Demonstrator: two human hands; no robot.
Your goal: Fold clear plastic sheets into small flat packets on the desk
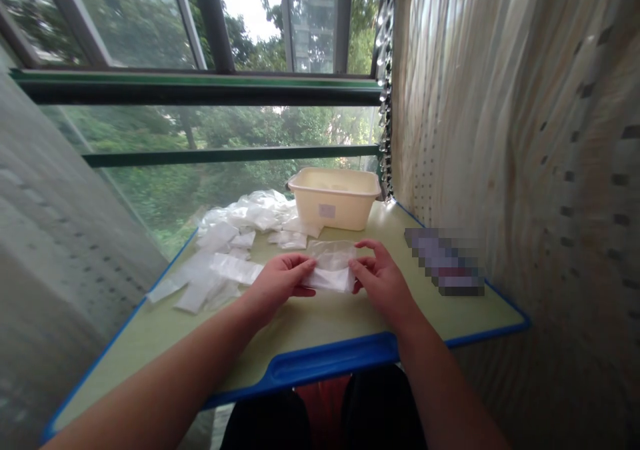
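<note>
Between my two hands is a small clear plastic bag [331, 258] with a white lower part, held just above the table. My left hand [285, 278] pinches its left edge between thumb and fingers. On the opposite edge, my right hand [376, 273] grips with the thumb in front and fingers behind, the index finger raised near the upper corner. Loose plastic bags [220, 237] lie heaped beyond and to the left of my left hand, some flat, some crumpled. What sits inside the held bag, if anything, I cannot make out.
A cream plastic tub [335, 203] with a small label stands at the table's back. On the right lies a pixelated, blurred-out object [443, 263]. The pale table [320, 323] has a blue rim with a front groove. Curtains [500, 137] hang close on the right; windows are ahead.
</note>
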